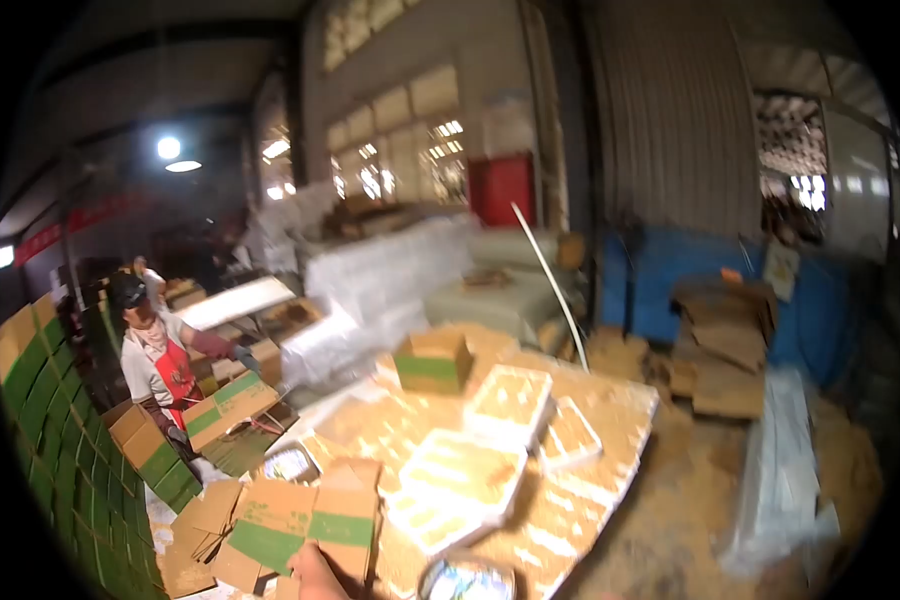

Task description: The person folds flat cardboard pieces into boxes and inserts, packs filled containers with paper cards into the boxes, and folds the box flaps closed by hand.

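Note:
My left hand [320, 572], low in the head view and partly cut off by the lower edge, has its fingers closed on the near edge of a carton [275, 515]. The carton is brown cardboard with green bands and printing, and its flaps are spread. Beside it on the left lie more folded brown cardboard flaps [202, 530]. To the right, a dark-rimmed container [467, 580] with shiny contents sits at the table's near side; a similar container [288, 463] stands beyond the carton. My right hand is not in view.
White-edged trays [460, 478] and an open green-banded box [433, 362] sit on the brown-covered table [580, 500]. Green cartons [60, 450] are stacked along the left. Across from me, a person in a red apron [175, 372] handles a carton [232, 408]. Flattened cardboard [725, 340] stands at right.

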Tool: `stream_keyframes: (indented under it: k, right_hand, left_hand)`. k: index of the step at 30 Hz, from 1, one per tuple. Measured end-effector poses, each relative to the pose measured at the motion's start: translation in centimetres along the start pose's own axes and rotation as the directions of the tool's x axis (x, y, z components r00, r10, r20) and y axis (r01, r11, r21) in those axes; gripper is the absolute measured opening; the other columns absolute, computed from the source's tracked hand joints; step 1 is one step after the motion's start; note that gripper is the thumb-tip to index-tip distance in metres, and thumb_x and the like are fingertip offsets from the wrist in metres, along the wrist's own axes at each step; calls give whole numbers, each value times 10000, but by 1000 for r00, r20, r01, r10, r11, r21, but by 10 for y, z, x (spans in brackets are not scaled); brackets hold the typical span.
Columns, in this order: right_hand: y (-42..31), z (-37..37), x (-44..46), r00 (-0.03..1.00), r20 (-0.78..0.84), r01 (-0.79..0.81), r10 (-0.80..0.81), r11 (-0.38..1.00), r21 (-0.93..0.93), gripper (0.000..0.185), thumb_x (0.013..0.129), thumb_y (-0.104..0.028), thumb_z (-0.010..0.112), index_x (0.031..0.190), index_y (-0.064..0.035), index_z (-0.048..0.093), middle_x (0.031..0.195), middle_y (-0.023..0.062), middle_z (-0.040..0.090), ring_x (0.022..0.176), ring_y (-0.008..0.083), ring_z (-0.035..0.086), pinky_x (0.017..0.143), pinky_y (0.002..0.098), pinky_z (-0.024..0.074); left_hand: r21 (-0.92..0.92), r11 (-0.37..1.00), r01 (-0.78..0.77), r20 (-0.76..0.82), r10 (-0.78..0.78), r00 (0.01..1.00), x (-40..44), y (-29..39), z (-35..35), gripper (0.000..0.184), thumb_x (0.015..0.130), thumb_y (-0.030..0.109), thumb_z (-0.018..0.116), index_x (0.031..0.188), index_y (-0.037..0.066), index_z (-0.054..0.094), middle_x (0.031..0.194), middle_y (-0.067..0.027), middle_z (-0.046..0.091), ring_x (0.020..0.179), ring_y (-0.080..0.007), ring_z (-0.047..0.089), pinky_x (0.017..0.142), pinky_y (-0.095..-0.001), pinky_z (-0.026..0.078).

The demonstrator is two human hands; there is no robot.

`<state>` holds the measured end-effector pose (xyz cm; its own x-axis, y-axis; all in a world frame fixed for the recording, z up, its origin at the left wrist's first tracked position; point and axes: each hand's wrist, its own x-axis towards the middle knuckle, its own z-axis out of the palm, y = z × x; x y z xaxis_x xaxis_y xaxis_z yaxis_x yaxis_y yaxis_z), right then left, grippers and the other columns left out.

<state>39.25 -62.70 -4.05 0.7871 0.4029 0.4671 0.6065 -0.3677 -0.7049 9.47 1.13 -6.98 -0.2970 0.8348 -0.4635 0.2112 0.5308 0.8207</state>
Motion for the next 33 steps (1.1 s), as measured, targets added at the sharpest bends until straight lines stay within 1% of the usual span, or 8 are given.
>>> stream_keyframes:
  k: [8,10,16,20,22,24,28,33]
  right_hand:
    - [-57,2,48,998,20,-68,65,978,195,65,845,36,626,886,3,665,1035,157,669,1001,275,629,901,336,479]
    - [-87,16,74,996,44,63,-75,970,235,68,847,30,631,902,5,663,1041,153,665,1015,268,622,901,335,477]
    - [-218,98,118,921,127,231,-367,780,581,262,846,3,590,1106,12,625,1258,166,591,1183,282,544,1019,380,412]
    - [-342,169,111,828,396,-104,-397,585,804,670,799,-143,751,1379,-4,448,1367,198,514,1311,313,456,1087,392,367]
    - [-380,191,102,715,597,-93,-364,797,597,798,753,-210,815,1401,6,403,1389,194,495,1342,294,430,1103,375,356]
    - [-386,203,99,685,608,0,-401,835,551,532,775,-165,790,1225,15,572,1176,151,641,1097,215,605,930,328,478]
    - [-377,195,78,595,681,-106,-427,798,593,145,801,-67,738,907,7,672,814,48,678,751,110,618,685,253,487]
    - [-357,161,55,462,770,-52,-440,853,519,118,786,-30,724,823,19,622,786,49,634,739,129,585,692,263,462]
  left_hand:
    - [-680,688,256,321,-34,946,-20,-5,-85,898,890,786,249,1448,103,413,1479,-91,444,1329,-348,431,1080,-546,376]
    - [-817,515,260,417,214,884,-43,0,-113,964,873,807,176,1451,68,395,1492,-126,417,1330,-361,428,1095,-554,364]
    - [-869,494,-35,77,204,976,-104,-23,-165,670,1017,573,231,1381,36,401,1346,-121,527,1199,-308,542,983,-454,488]
    - [-887,432,-161,-19,316,949,-153,-50,-169,650,1014,553,300,1399,32,356,1339,-123,519,1195,-286,541,990,-433,480]
    - [-912,384,-141,3,351,936,-153,-77,-164,647,1016,547,312,1404,30,347,1350,-115,506,1214,-279,524,1012,-421,457]
    - [-941,324,-95,37,380,924,-149,-99,-165,637,1024,530,317,1415,27,337,1372,-106,488,1242,-272,499,1038,-407,428]
    - [-205,923,-326,-432,214,876,-159,-118,-219,835,973,509,503,1531,33,104,1516,-245,245,1410,-346,268,1147,-435,250]
    - [-176,656,-734,-505,580,640,-185,-91,-329,920,913,470,624,1527,13,114,1524,-279,212,1427,-356,224,1163,-428,183]
